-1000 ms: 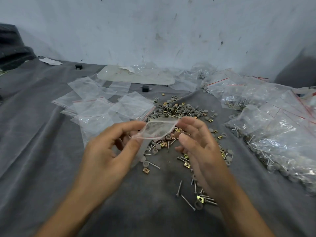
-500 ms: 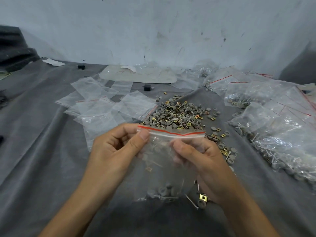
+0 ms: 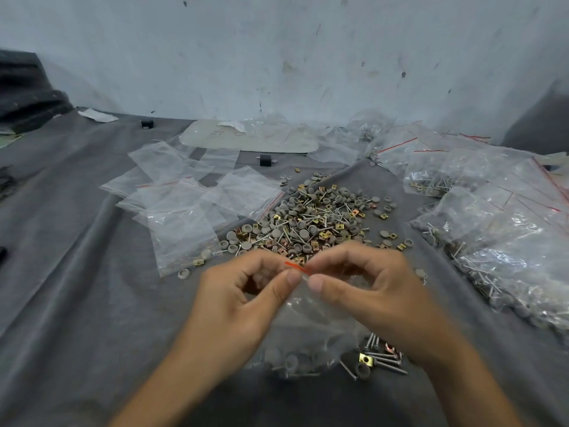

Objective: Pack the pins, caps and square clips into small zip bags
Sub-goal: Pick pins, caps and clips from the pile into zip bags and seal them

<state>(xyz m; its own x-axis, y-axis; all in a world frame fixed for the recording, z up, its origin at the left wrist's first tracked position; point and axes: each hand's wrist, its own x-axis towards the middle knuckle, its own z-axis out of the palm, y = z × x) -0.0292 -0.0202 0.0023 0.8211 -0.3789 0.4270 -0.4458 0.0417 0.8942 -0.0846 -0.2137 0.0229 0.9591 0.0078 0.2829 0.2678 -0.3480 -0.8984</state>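
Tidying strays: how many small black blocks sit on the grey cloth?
2. The left block lies far back; the middle block lies just behind the empty zip bags. Others may hide under bags.

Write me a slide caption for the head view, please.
The left hand and right hand pinch the zip bag at its red strip.

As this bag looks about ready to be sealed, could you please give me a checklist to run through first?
1. Grip: left hand and right hand both pinch the red zip strip: ok.
2. Contents settled: caps lie at the bottom of the zip bag, away from the strip: ok.
3. Zip pressed shut across its width: cannot tell, the hands cover it.
4. Square clip inside: cannot tell through the plastic.
5. Nothing stray near the bag: not ok, loose pins and a clip lie at its lower right corner.
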